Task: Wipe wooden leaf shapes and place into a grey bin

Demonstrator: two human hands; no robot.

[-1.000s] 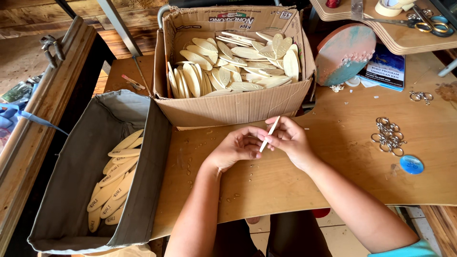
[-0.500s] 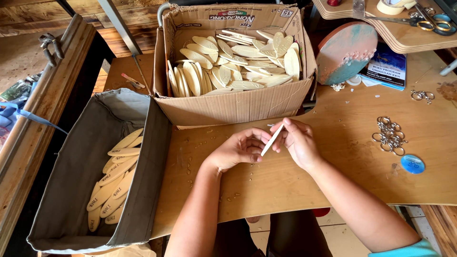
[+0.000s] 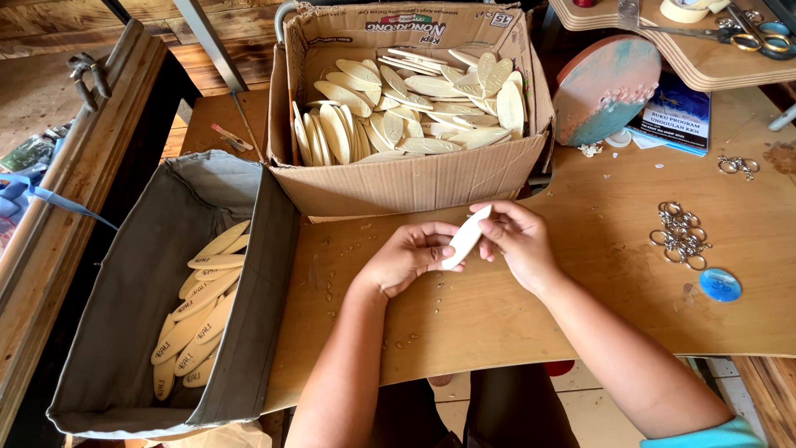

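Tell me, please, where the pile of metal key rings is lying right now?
In the head view, the key rings lie on the wooden table, right of the right hand, just above a small blue disc.

1. On my feed, the left hand (image 3: pixel 406 259) and its forearm are bare, with no sleeve, watch or ring that I can see.
2. The right hand (image 3: pixel 518 241) is bare too; a turquoise sleeve (image 3: pixel 713 435) ends above the elbow.
3. I see dark trousers (image 3: pixel 506 411) below.
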